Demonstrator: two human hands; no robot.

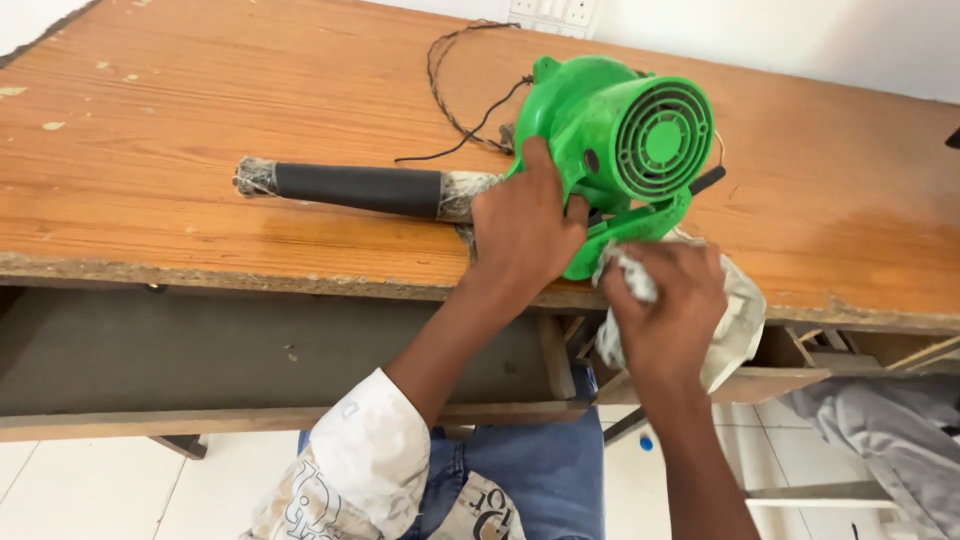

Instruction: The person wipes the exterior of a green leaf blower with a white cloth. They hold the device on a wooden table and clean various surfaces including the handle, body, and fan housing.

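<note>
So the green blower [610, 140] is lying on its side on the wooden table [250, 90], right at the near edge, with the round vented grille facing up and toward the camera. The left hand [525, 225] is pressed onto the body where the nozzle joins it, fingers curled over the green housing and thumb up along the side, so it's a firm hold rather than a loose rest. The right hand [665, 305] is just beside it, closed around a crumpled whitish cloth [735, 320] and pushing it against the lower green handle part hanging over the table edge. Fingers are wrapped tight on the cloth, no gap that I can see.

The long axis runs roughly left to right along the table edge. The black nozzle [355, 188] sticks out to the left, away from both hands, with dusty grey ends, and its tip points to the left side of the table. The motor housing sits at the right end. A thin black cord [450, 90] loops off behind the blower toward the wall.
</note>
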